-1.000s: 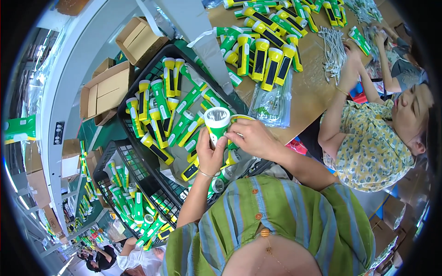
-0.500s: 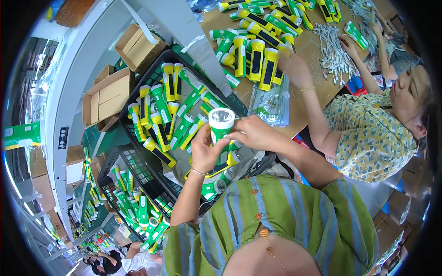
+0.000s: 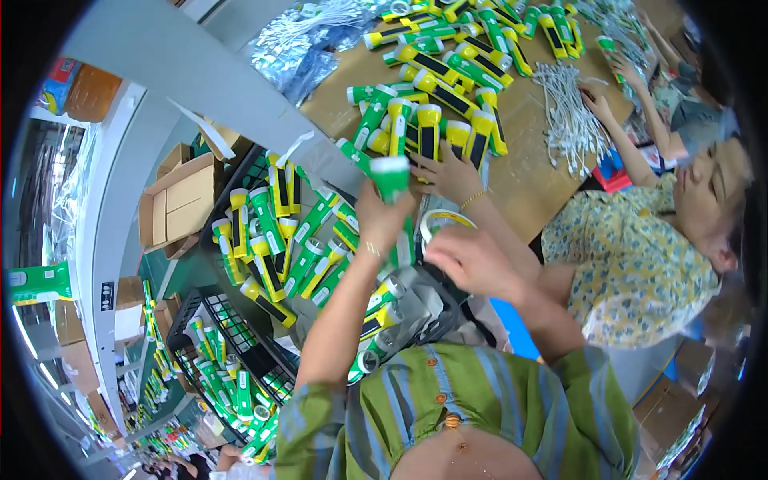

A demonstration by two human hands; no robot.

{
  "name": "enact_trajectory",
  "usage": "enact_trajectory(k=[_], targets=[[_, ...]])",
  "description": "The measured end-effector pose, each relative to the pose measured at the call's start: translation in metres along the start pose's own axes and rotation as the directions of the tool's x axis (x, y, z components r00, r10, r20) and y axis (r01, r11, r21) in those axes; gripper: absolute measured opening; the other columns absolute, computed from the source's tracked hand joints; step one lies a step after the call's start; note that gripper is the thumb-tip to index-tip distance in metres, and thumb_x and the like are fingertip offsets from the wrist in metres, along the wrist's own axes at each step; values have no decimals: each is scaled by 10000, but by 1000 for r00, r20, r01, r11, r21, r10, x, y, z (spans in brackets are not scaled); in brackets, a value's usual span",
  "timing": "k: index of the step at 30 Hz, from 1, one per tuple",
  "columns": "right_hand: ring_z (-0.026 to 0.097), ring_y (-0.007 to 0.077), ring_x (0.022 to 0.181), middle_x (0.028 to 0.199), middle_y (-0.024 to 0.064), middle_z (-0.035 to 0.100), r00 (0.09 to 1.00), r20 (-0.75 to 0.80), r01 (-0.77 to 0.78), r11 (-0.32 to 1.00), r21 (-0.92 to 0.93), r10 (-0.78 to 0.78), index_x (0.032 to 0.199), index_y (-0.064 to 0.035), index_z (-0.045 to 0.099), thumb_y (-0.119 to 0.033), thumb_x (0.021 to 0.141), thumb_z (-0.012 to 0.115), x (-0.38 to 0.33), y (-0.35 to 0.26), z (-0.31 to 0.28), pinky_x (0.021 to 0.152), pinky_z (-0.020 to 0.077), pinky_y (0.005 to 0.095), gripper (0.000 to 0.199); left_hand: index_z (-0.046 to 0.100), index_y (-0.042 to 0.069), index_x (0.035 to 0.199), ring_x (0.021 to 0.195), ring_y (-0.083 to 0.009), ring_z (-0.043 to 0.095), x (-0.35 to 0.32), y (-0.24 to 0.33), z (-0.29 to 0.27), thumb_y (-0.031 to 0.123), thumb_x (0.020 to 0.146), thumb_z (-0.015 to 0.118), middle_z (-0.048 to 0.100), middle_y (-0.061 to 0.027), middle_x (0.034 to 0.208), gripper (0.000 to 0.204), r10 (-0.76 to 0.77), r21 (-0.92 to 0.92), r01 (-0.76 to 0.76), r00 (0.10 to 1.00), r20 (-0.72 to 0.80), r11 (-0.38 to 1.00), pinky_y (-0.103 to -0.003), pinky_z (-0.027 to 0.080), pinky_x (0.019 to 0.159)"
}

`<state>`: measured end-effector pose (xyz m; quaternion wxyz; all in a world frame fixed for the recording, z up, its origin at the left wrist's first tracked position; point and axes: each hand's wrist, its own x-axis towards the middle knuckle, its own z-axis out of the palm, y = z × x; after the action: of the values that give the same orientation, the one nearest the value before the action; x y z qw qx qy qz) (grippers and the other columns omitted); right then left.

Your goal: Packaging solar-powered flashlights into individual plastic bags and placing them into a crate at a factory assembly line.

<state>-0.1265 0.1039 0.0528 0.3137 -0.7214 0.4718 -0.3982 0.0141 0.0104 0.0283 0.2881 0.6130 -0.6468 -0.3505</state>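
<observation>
- The left hand (image 3: 382, 214) is gripping a green flashlight (image 3: 390, 181), seemingly a handling step.
- The right hand (image 3: 472, 260) is curling loosely, contents unclear.
- Next, steady gripping is seemingly needed.

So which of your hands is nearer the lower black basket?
Left. The left hand, gripping a flashlight, is up and right of the basket; the right hand is farther right.
</observation>
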Motion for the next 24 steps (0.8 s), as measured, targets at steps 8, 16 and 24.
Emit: enact_trajectory(k=[8, 16, 24], targets=[[591, 273, 681, 748, 115, 598, 973, -13, -228, 970, 83, 229, 819, -13, 592, -131, 814, 576, -10, 21, -11, 608, 461, 330, 120, 460, -110, 1085, 955, -401, 542, 167, -19, 111, 238, 710, 651, 555, -280, 1018, 546, 44, 88, -24, 969, -243, 996, -425, 444, 811], [546, 221, 553, 673, 127, 560, 972, 3, -233, 967, 102, 234, 774, 9, 578, -24, 772, 608, 0, 29, -7, 518, 424, 291, 45, 404, -36, 1212, 1076, -414, 412, 40, -10, 28, 190, 707, 634, 468, -225, 1118, 599, 784, 214, -754, 604, -144, 620, -461, 308, 943], [600, 275, 746, 835, 119, 615, 992, 103, -85, 994, 69, 77, 859, -35, 615, -124, 815, 582, -27, -2, 25, 647, 480, 324, 104, 494, -8, 1211, 1212, -418, 339, -59, -363, -177, 312, 852, 487, 373, -237, 1320, 481, -155, 924, 195, 976, -151, 328, -545, 180, 1026]])
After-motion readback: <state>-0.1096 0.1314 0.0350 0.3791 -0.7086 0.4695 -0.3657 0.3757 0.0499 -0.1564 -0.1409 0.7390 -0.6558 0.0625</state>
